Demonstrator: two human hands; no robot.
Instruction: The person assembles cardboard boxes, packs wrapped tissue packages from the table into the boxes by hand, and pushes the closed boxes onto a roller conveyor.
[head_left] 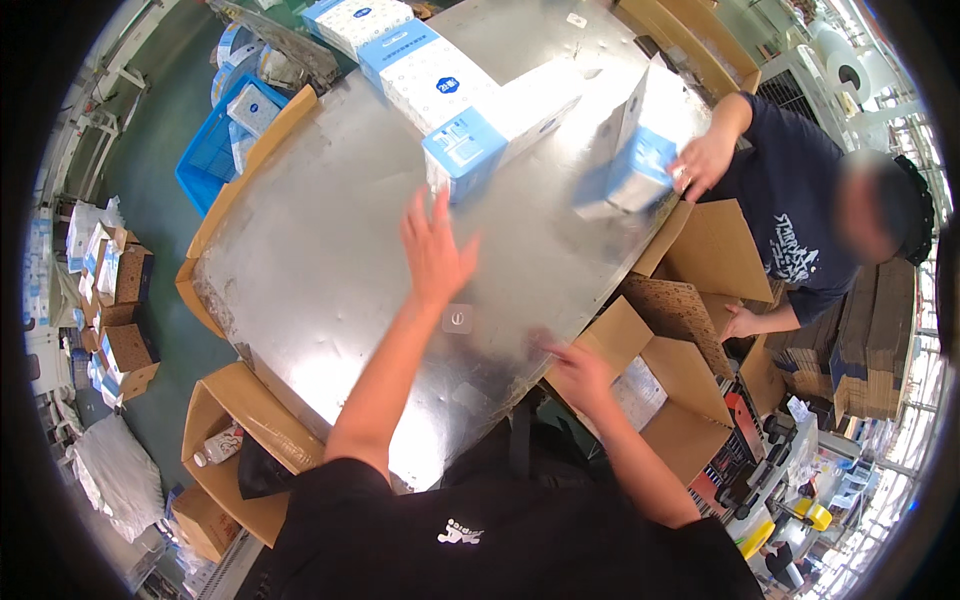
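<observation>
Containing white pack point(638, 391), carton point(686, 375) near right hand point(582, 379)

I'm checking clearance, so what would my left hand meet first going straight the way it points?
Your left hand would probably first meet the blue-ended package just ahead, though the exact gap is hard to judge from this view.

Black T-shirt point(540, 560), 2 short sleeves point(335, 500), 1 small white print point(460, 533). Left hand point(437, 250) bare, right hand point(582, 380) bare.
</observation>
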